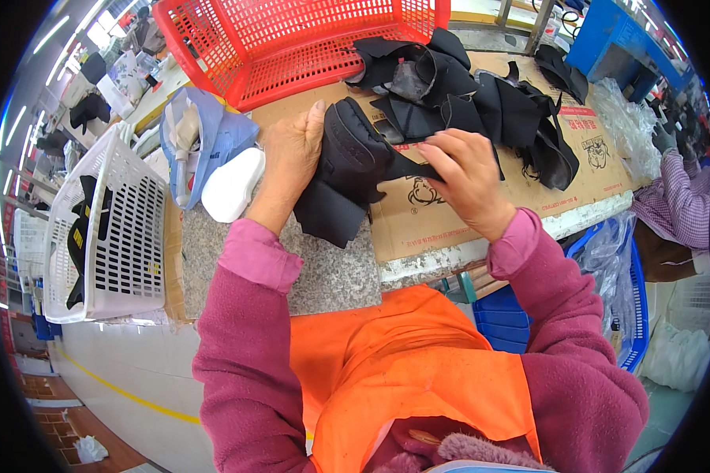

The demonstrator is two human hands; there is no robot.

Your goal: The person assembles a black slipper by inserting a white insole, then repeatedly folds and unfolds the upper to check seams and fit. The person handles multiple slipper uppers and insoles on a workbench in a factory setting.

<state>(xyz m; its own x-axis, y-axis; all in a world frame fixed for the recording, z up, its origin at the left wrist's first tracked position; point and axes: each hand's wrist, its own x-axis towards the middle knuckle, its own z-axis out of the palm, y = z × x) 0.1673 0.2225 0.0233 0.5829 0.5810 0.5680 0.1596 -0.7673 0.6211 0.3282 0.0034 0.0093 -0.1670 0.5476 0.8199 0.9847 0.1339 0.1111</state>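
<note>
Over the worktop, my left hand is closed on the left edge of a black shoe upper, a soft, folded piece with a raised oval patch. My right hand pinches a narrow black flap that stretches out from the same upper toward the right. Its lower panel hangs over a grey speckled slab. Just left of my left wrist lies a smooth white foot-shaped form. Behind my right hand, several more black uppers are heaped on flattened cardboard.
A red plastic basket stands at the back. At the left are a white basket with black pieces and a blue bag. A blue crate sits below the table's right side. Another person's checked sleeve shows far right.
</note>
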